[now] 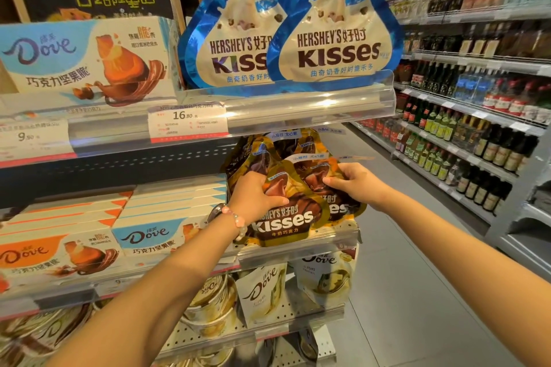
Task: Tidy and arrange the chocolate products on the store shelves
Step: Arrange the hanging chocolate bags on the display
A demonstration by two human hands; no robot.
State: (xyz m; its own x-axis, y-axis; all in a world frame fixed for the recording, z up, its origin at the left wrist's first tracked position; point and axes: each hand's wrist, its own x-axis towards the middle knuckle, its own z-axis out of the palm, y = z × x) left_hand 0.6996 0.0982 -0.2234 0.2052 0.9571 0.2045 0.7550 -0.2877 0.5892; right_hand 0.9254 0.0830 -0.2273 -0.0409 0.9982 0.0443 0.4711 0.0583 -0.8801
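we have both hands on the brown kisses bags [286,217] on the middle shelf [298,253], at about five o'clock from the price tag [187,124] on the rail above. our left hand [256,197] curls its fingers over the upper edge of the front bag, thumb tucked against its face, so it holds that bag. our right hand [354,183], at three o'clock from the left one, pinches the bag just behind with fingertips pointing toward nine o'clock. a bead bracelet [237,220] sits on the left wrist.

the brown bags stand in a loose fan, tops leaning at different angles, the front one lapping over its neighbour at three o'clock. as we judge it, the step in hand is squaring this cluster into a neat row. to do it well we should keep the grip light near the top seams so the foil does not crease, tilt each bag upright, and nudge the bases back against the clear front lip so the logos face out. we would slide rather than lift, since these pouches look slippery and could topple forward off the edge.

at twelve o'clock the blue kisses bags [334,39] hang straight already. at nine o'clock the dove boxes [149,235] are stacked level beside the bags, so we should keep our left elbow from bumping them. the dove pouches [262,292] at six o'clock stand on the shelf below.
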